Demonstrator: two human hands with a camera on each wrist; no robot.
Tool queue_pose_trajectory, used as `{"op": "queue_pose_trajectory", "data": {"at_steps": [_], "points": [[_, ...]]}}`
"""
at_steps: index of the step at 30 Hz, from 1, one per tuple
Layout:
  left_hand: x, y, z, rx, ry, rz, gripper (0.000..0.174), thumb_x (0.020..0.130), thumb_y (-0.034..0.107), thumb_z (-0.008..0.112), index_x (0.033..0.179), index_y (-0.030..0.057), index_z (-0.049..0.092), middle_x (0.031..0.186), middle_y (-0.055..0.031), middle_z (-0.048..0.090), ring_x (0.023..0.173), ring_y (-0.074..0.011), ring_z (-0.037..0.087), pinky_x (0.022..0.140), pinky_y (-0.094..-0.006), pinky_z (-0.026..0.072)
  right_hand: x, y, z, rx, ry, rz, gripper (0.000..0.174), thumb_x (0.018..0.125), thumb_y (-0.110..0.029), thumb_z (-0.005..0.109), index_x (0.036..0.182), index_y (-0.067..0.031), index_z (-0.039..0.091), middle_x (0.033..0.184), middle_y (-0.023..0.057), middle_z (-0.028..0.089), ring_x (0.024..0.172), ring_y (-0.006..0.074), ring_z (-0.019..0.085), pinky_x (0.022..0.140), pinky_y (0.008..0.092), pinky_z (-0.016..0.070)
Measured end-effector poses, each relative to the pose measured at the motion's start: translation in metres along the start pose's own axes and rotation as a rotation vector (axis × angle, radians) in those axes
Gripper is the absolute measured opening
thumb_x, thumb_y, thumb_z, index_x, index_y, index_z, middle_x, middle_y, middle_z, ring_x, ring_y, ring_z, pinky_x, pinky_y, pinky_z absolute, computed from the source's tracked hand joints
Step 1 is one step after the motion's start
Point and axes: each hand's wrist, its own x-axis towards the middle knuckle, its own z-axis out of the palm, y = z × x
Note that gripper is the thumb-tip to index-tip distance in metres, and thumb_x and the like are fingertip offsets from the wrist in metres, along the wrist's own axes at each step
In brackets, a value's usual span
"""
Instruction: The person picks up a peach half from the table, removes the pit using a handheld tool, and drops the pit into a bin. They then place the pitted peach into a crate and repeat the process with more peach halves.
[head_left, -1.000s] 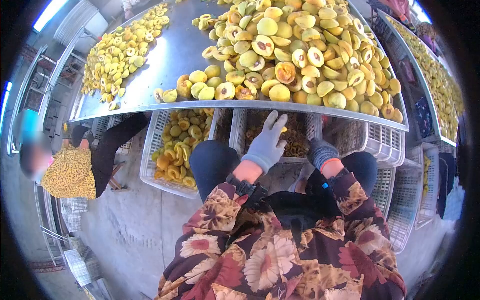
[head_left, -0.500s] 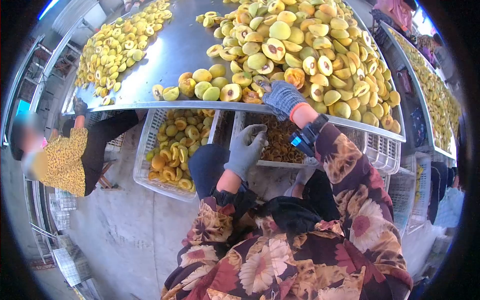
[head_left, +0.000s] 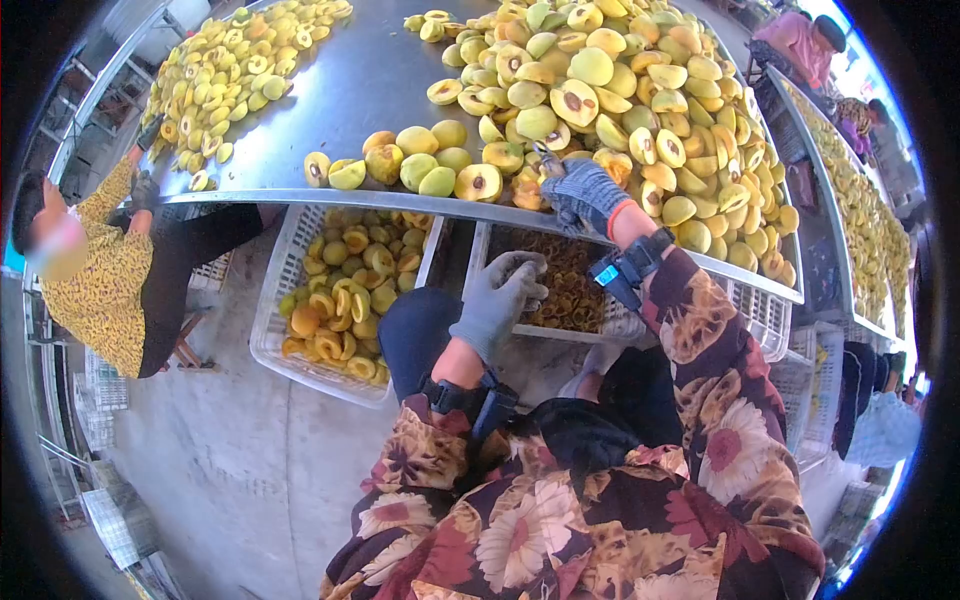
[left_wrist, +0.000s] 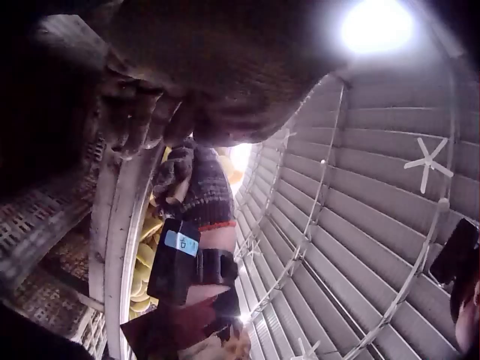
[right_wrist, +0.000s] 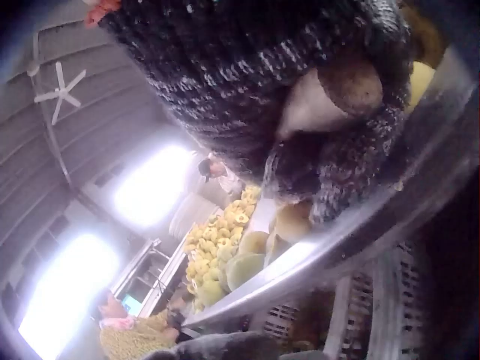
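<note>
In the head view, my left hand (head_left: 500,300) in a grey glove hangs over the near side of a crate of brown scraps (head_left: 565,320), fingers loosely curled, with nothing visible in them. My right hand (head_left: 585,195), in a dark knitted glove, is at the metal table's front edge (head_left: 420,206), beside halved yellow fruit (head_left: 478,183). Its curled fingers grip a small tool (head_left: 546,160) pointing toward the fruit; the right wrist view shows a pale handle (right_wrist: 330,94) with a brown end in that hand (right_wrist: 277,90). The left wrist view shows the left hand dark above the right hand (left_wrist: 195,184).
A large fruit heap (head_left: 640,110) covers the table's right part, a smaller one (head_left: 230,80) its left. A crate of fruit halves (head_left: 272,340) stands below on the left. A person in a yellow patterned top (head_left: 95,290) sits at far left; another long table (head_left: 850,190) is at right.
My right hand rose from beside the scrap crate to the table edge, then shifted slightly right. My left hand drew back and left, its fingers curling; the yellow piece near them is no longer visible.
</note>
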Motion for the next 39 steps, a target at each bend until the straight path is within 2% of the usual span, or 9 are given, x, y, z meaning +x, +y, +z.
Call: {"op": "queue_pose_trajectory", "data": {"at_steps": [3, 7, 10, 12, 14, 17, 22, 30, 39], "points": [[0.002, 0.002, -0.001, -0.149, 0.005, -0.023, 0.034, 0.094, 0.018, 0.053, 0.124, 0.0011, 0.050, 0.115, -0.0095, 0.060, 0.086, -0.0186, 0.064, 0.076, -0.0302, 0.0520, -0.024, 0.006, -0.010, 0.609, -0.084, 0.114, 0.026, 0.081, -0.025, 0.063, 0.074, -0.0001, 0.058, 0.055, 0.0088, 0.056, 0.042, 0.0197, 0.054, 0.040, 0.0335, 0.0443], [0.005, 0.007, 0.012, -0.243, -0.007, 0.038, 0.046, 0.092, 0.017, 0.058, 0.132, 0.0002, 0.043, 0.123, -0.0114, 0.055, 0.098, -0.0217, 0.061, 0.084, -0.0346, 0.0507, -0.073, -0.009, -0.026, 0.611, -0.064, -0.009, 0.021, 0.085, -0.022, 0.062, 0.077, -0.0039, 0.055, 0.055, 0.0050, 0.053, 0.042, 0.0165, 0.052, 0.038, 0.0301, 0.0428], [0.008, 0.002, 0.022, -0.324, -0.071, 0.173, 0.052, 0.090, 0.015, 0.062, 0.134, -0.0002, 0.040, 0.127, -0.0108, 0.053, 0.109, -0.0221, 0.057, 0.093, -0.0350, 0.0474, -0.104, -0.001, -0.025, 0.891, -0.107, -0.062, 0.019, 0.087, -0.022, 0.062, 0.082, -0.0046, 0.056, 0.055, 0.0044, 0.053, 0.042, 0.0148, 0.051, 0.038, 0.0286, 0.0430], [0.005, 0.002, 0.031, -0.273, -0.098, 0.345, 0.055, 0.088, 0.012, 0.064, 0.136, 0.0001, 0.039, 0.128, -0.0100, 0.052, 0.115, -0.0216, 0.054, 0.097, -0.0345, 0.0447, -0.127, 0.000, -0.023, 0.970, -0.128, -0.018, 0.019, 0.088, -0.023, 0.061, 0.085, -0.0054, 0.056, 0.056, 0.0022, 0.051, 0.043, 0.0136, 0.049, 0.041, 0.0271, 0.0432], [-0.002, 0.004, 0.039, -0.372, -0.123, 0.320, 0.057, 0.087, 0.011, 0.066, 0.136, 0.0003, 0.039, 0.129, -0.0096, 0.052, 0.117, -0.0211, 0.053, 0.099, -0.0337, 0.0436, -0.144, 0.005, -0.021, 1.048, -0.151, 0.007, 0.019, 0.089, -0.024, 0.061, 0.088, -0.0058, 0.055, 0.059, 0.0013, 0.051, 0.043, 0.0130, 0.049, 0.042, 0.0264, 0.0434], [-0.009, 0.005, 0.048, -0.430, -0.160, 0.281, 0.060, 0.084, 0.012, 0.069, 0.135, 0.0007, 0.040, 0.129, -0.0096, 0.052, 0.117, -0.0209, 0.053, 0.100, -0.0338, 0.0433, -0.160, 0.024, -0.016, 0.920, -0.076, 0.035, 0.020, 0.089, -0.025, 0.060, 0.084, -0.0065, 0.054, 0.060, 0.0018, 0.051, 0.044, 0.0136, 0.050, 0.042, 0.0269, 0.0434], [-0.012, 0.001, 0.063, -0.432, -0.218, 0.233, 0.056, 0.081, 0.004, 0.069, 0.131, 0.0001, 0.043, 0.124, -0.0095, 0.055, 0.113, -0.0185, 0.054, 0.099, -0.0320, 0.0426, -0.179, 0.046, -0.015, 1.139, -0.103, 0.026, 0.016, 0.090, -0.020, 0.059, 0.095, -0.0055, 0.055, 0.062, 0.0027, 0.053, 0.048, 0.0136, 0.052, 0.045, 0.0249, 0.0438], [-0.014, -0.004, 0.086, -0.522, -0.252, 0.123, 0.055, 0.081, 0.006, 0.071, 0.129, 0.0018, 0.045, 0.121, -0.0087, 0.057, 0.110, -0.0199, 0.058, 0.098, -0.0339, 0.0456, -0.206, 0.070, -0.020, 1.215, -0.054, 0.020, 0.017, 0.088, -0.022, 0.063, 0.091, -0.0064, 0.056, 0.060, 0.0017, 0.053, 0.045, 0.0121, 0.052, 0.042, 0.0249, 0.0430], [-0.001, -0.011, 0.100, -0.297, -0.273, 0.208, 0.050, 0.085, 0.008, 0.067, 0.129, 0.0044, 0.045, 0.121, -0.0082, 0.057, 0.112, -0.0199, 0.056, 0.097, -0.0343, 0.0466, -0.230, 0.069, -0.025, 1.164, 0.065, 0.084, 0.027, 0.084, -0.019, 0.069, 0.101, -0.0051, 0.054, 0.063, -0.0004, 0.055, 0.044, 0.0095, 0.052, 0.040, 0.0229, 0.0427]]}}
